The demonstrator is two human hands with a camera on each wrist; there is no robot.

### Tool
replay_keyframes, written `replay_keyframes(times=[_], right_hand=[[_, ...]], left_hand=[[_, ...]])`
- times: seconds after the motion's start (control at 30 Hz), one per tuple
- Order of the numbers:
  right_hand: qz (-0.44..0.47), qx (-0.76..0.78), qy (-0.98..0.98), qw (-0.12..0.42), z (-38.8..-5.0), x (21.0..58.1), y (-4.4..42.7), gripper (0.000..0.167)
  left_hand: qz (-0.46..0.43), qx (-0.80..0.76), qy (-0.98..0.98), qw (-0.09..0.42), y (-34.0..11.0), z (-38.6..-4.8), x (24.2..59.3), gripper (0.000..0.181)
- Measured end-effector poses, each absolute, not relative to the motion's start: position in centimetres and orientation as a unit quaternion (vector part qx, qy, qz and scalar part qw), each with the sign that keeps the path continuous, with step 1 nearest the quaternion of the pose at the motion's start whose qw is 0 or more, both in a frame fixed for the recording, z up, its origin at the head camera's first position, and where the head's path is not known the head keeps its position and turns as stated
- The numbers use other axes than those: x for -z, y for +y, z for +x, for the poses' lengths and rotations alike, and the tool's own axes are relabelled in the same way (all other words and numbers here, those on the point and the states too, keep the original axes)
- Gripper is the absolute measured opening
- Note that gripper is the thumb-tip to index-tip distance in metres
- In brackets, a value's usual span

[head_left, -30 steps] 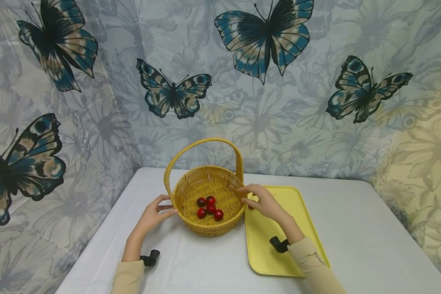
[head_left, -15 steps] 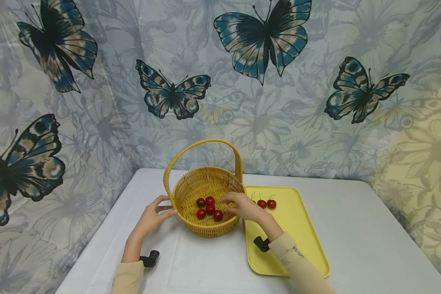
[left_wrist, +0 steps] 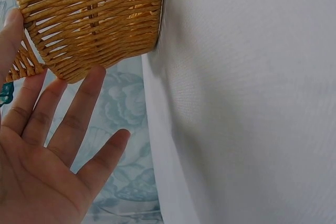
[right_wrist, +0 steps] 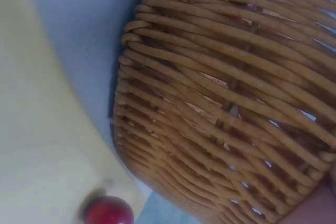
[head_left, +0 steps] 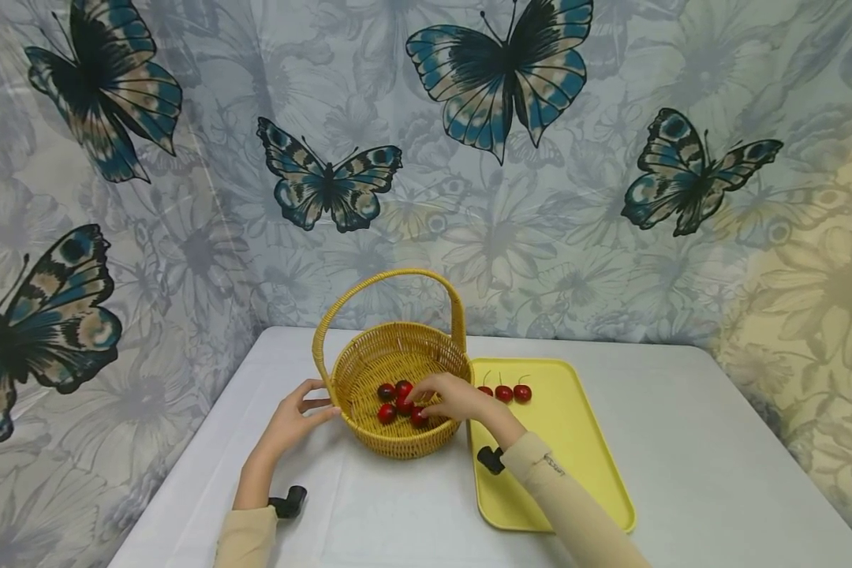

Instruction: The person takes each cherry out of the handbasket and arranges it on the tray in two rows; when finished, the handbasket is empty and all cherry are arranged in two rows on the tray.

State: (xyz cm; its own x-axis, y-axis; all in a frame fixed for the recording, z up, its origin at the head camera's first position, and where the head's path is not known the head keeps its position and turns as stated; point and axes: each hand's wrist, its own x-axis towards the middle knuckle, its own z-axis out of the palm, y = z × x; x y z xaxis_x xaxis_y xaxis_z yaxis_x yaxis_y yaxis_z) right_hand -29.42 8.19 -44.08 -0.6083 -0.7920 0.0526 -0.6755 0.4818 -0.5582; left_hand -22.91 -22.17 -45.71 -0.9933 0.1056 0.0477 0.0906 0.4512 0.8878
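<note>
A yellow woven basket (head_left: 405, 446) with a tall arched handle stands mid-table, with several red cherries (head_left: 386, 413) on its floor. My left hand (head_left: 291, 422) touches the basket's left side. In the left wrist view its thumb rests near the rim, while the spread, fairly straight fingers (left_wrist: 79, 114) meet the woven wall from outside. Over the basket's right rim reaches my right hand (head_left: 457, 397), its fingertips and thumb apart among the cherries. The right wrist view shows mostly the basket's outer wall (right_wrist: 210, 93); the fingertips are hidden there.
A yellow tray (head_left: 561, 430) lies right of the basket, close beside it. Three cherries (head_left: 503, 394) with stems sit near its far end. The white-covered table (head_left: 689, 442) ends at a butterfly-print cloth (head_left: 497, 252) behind.
My right hand has moved left from beside the basket's right rim to over the cherries inside, uncovering the ones on the tray. The left hand stays at the basket's side.
</note>
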Motion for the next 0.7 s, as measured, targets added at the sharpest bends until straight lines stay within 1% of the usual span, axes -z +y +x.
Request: replay_keyframes(times=[0.03, 0.27, 0.33, 0.43, 0.7], right_hand=[[-0.428, 0.270, 0.855, 0.113, -29.5, 44.0, 8.1, 0.026], [-0.415, 0.242, 0.868, 0.129, -29.7, 44.2, 7.5, 0.025], [-0.408, 0.233, 0.873, 0.131, -29.7, 44.3, 7.3, 0.024], [-0.404, 0.224, 0.877, 0.130, -29.7, 44.4, 7.1, 0.024], [-0.399, 0.205, 0.884, 0.131, -29.6, 44.3, 6.8, 0.023]], left_hand=[[0.058, -0.521, 0.851, 0.009, -22.0, -22.6, 45.2, 0.052], [0.062, -0.516, 0.854, 0.007, -22.3, -22.9, 45.8, 0.054], [0.063, -0.517, 0.854, 0.008, -22.0, -22.3, 44.8, 0.053], [0.062, -0.521, 0.851, 0.011, -21.8, -21.9, 44.1, 0.052], [0.068, -0.520, 0.851, 0.006, -21.8, -22.0, 44.2, 0.053]])
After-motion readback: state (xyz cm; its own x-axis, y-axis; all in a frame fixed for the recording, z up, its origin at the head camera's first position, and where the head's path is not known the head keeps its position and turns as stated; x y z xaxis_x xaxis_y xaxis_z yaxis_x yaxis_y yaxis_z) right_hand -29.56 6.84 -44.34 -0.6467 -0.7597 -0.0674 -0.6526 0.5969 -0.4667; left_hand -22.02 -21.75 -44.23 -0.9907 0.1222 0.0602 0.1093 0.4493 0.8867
